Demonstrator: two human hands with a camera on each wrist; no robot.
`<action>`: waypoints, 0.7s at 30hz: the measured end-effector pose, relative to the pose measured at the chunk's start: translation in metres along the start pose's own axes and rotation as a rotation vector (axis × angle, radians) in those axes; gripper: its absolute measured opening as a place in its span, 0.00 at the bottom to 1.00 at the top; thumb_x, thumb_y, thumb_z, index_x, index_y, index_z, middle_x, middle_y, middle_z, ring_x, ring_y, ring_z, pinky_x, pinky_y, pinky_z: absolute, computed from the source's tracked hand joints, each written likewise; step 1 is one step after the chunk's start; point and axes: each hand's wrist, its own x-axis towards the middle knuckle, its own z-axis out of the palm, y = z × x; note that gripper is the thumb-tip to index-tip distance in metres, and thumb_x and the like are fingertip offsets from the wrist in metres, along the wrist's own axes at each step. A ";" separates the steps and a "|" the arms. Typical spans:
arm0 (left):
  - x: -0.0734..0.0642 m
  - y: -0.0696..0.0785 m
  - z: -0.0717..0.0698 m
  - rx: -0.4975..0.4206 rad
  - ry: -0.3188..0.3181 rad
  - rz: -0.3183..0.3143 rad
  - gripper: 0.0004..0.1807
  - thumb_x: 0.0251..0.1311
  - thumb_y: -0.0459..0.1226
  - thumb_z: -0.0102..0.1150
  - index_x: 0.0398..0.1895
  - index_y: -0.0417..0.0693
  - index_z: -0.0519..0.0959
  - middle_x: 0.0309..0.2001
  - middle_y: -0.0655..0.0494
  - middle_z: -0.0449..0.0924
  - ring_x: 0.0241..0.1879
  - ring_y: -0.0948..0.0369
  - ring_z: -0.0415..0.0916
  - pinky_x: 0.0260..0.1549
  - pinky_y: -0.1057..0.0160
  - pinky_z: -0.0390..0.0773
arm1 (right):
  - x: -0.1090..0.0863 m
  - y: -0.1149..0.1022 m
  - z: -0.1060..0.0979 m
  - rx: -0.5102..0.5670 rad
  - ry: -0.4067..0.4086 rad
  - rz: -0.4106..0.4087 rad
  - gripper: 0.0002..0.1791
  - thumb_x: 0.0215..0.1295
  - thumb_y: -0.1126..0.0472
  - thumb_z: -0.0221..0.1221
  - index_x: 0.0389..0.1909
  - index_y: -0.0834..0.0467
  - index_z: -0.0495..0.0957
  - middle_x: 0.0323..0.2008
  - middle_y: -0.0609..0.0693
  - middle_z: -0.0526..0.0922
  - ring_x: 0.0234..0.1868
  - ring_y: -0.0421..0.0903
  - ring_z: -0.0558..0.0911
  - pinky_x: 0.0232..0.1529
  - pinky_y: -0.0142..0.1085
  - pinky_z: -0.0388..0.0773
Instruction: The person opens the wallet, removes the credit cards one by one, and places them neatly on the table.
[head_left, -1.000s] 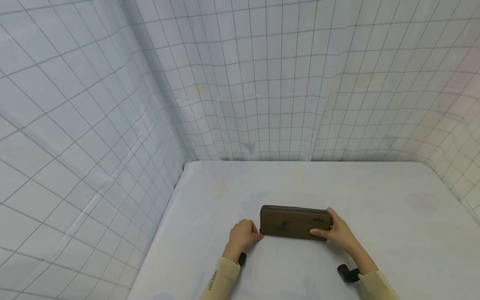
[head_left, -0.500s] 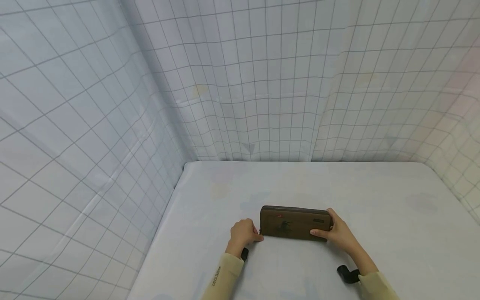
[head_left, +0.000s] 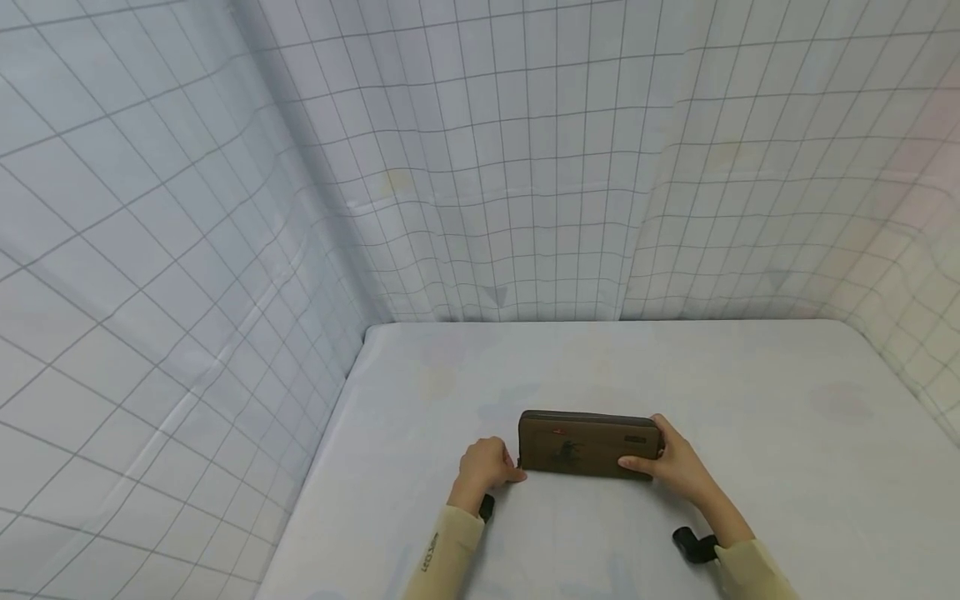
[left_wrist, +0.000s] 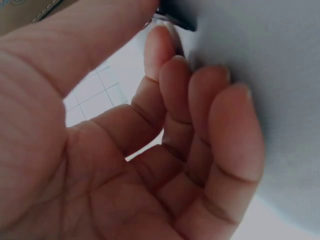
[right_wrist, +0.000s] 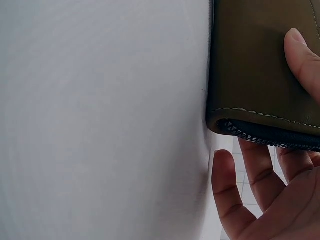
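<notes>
Hardly anything moved: right hand (head_left: 678, 468) grips a zip wallet (head_left: 577, 444); left hand (head_left: 483, 467) pinches a dark tab (left_wrist: 179, 19) at its left.

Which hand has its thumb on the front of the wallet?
The right hand: its thumb lies across the brown wallet. The left hand is at the opposite end's lower corner.

The wallet (head_left: 573, 446) is blocking the way between the left fingers (left_wrist: 235, 130) and right fingers (right_wrist: 227, 182), while the table (head_left: 592, 362) is offering room beyond, up to the gridded cloth (head_left: 510, 192).
</notes>
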 end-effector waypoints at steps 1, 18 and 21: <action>0.000 -0.001 0.000 -0.009 0.006 0.009 0.17 0.41 0.44 0.73 0.10 0.49 0.75 0.15 0.61 0.70 0.16 0.63 0.64 0.14 0.67 0.63 | 0.000 0.000 0.000 0.003 -0.001 0.000 0.35 0.44 0.43 0.69 0.46 0.54 0.61 0.32 0.54 0.71 0.17 0.44 0.69 0.19 0.37 0.68; -0.002 -0.012 0.004 -0.001 0.063 0.156 0.16 0.53 0.39 0.65 0.12 0.50 0.72 0.15 0.62 0.67 0.16 0.66 0.61 0.15 0.68 0.62 | 0.002 0.003 0.000 0.001 -0.006 0.011 0.36 0.45 0.42 0.69 0.45 0.55 0.60 0.34 0.55 0.70 0.18 0.45 0.70 0.22 0.38 0.69; 0.000 -0.011 0.005 0.045 0.062 0.172 0.16 0.54 0.38 0.63 0.11 0.51 0.71 0.15 0.63 0.67 0.15 0.66 0.61 0.15 0.68 0.62 | 0.002 0.003 0.001 0.006 -0.003 0.018 0.36 0.44 0.42 0.69 0.45 0.55 0.60 0.32 0.55 0.70 0.17 0.45 0.70 0.21 0.38 0.69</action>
